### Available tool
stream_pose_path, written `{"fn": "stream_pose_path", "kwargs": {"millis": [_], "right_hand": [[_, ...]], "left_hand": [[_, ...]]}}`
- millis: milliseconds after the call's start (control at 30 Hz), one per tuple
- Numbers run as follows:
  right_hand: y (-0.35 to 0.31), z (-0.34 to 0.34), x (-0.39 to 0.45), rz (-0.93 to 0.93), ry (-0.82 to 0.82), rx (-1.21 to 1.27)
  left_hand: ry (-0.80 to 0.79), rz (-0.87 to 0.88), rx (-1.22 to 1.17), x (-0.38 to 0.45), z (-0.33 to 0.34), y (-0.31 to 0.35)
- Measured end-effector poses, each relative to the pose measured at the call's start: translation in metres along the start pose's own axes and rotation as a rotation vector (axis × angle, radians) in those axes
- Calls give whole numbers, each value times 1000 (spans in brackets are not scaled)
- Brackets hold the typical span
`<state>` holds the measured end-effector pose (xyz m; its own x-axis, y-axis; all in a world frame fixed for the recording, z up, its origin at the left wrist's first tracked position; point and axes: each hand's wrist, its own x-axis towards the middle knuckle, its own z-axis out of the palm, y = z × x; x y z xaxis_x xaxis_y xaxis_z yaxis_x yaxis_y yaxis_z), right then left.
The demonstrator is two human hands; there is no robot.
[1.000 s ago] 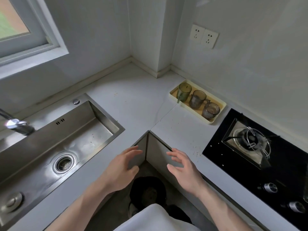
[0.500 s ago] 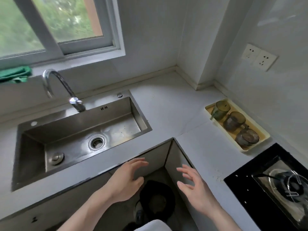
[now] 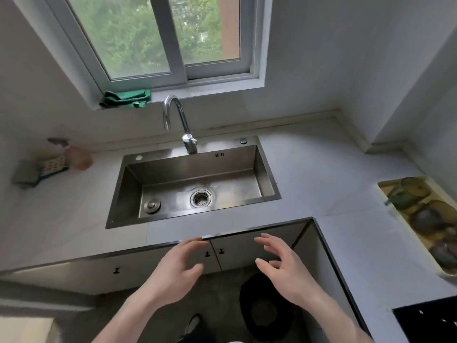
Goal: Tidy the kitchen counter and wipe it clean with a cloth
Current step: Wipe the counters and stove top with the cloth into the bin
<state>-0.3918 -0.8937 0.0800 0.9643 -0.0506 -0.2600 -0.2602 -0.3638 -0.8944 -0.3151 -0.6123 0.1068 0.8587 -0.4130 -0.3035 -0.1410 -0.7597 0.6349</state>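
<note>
A pale counter [image 3: 309, 174] wraps the corner, with a steel sink [image 3: 193, 184] sunk in it below the window. At the far right a tray [image 3: 385, 194] holds cups. A green cloth [image 3: 126, 98] lies on the far windowsill, left of the tap [image 3: 181, 122]. Near the counter's edge, the left hand [image 3: 173, 271] and right hand [image 3: 284, 266] hover spread wide, holding nothing.

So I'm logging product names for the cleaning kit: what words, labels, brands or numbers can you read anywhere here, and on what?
None can be read.
Pink spray bottle: no label shows; blurred.
Sink: two small dark marks on its back wall, not lettering.
Tap: no brand mark visible.
Green cloth on the windowsill: plain.
Cups in the tray: blurred, no print discernible.
</note>
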Motion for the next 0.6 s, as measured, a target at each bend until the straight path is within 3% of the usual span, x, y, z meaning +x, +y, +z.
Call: {"fn": "stream_pose_path", "kwargs": {"millis": [300, 600], "right_hand": [[-42, 36, 22, -24, 79, -19], [-107, 143, 75, -64, 76, 26]], "left_hand": [[-5, 121, 14, 33, -49, -4], [73, 106, 33, 23, -144, -114]]}}
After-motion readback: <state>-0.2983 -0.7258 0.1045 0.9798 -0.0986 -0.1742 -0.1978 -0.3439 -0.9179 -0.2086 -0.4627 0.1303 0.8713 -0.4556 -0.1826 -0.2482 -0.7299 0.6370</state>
